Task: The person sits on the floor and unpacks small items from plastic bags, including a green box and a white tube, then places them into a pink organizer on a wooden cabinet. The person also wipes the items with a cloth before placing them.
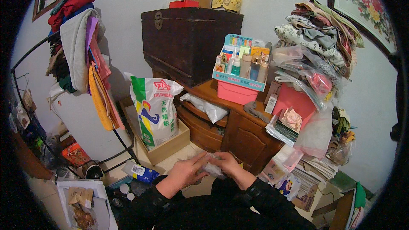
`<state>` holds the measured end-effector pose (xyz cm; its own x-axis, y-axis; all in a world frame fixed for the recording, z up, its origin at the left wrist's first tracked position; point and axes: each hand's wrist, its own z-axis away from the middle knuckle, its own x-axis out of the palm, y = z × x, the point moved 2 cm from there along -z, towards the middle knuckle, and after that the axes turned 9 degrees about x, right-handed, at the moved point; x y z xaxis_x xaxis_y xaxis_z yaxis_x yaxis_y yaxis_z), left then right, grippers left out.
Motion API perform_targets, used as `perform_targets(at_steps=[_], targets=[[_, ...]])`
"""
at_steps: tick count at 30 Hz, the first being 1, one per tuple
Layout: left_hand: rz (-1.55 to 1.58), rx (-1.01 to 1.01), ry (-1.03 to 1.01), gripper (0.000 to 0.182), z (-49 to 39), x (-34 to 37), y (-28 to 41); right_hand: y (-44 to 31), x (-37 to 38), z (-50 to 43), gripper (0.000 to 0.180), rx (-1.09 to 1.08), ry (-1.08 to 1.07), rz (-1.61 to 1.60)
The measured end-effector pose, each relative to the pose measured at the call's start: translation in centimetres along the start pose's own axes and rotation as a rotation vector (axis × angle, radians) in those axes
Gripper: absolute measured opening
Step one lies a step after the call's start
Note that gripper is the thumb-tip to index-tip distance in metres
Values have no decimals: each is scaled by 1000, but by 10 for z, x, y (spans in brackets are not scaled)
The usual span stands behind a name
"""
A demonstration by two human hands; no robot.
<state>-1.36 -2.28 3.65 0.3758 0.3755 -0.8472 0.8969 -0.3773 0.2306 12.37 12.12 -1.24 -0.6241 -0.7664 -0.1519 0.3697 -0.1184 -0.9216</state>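
Between my hands is a small bundle of crumpled, whitish translucent plastic point(213, 169). My left hand point(184, 172) grips it from the left, fingers stretched along its top edge and thumb below. On the other side my right hand point(230, 165) pinches its upper right part with bent fingers. What the plastic holds, if anything, cannot be made out. Both hands are over my lap, in front of a dark wooden cabinet point(252, 135). Beyond my left hand a large printed flour sack point(156, 111) stands upright in a shallow wooden box point(169, 147).
A dark chest point(179, 44) sits on the cabinet beside a pink bin point(238, 92) topped with a carton of bottles. Folded clothes point(314, 35) rise at the right above stacked papers point(316, 169). A clothes-draped metal rack point(32, 49) and a blue packet point(143, 173) are at left.
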Motion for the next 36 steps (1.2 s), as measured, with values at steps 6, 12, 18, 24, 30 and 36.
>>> perform_targets(at_steps=[6,12,18,24,30,36], targets=[[25,10,-21,63,-2,8,-5,5,2,-5,19,6,-183,-182],[111,-32,-91,70,-5,6,-14,-9,-5,2,25,157,-236,-320],[90,-54,-1,72,-9,1,-16,-22,2,6,23,82,-247,-350],[204,-406,105,42,0,9,-30,-27,-15,-2,18,-89,-5,-319],[447,-368,151,24,0,26,-32,-27,-17,-9,15,-185,89,-359],[456,-352,218,31,-12,27,-29,-27,-17,-10,11,-225,147,-352]])
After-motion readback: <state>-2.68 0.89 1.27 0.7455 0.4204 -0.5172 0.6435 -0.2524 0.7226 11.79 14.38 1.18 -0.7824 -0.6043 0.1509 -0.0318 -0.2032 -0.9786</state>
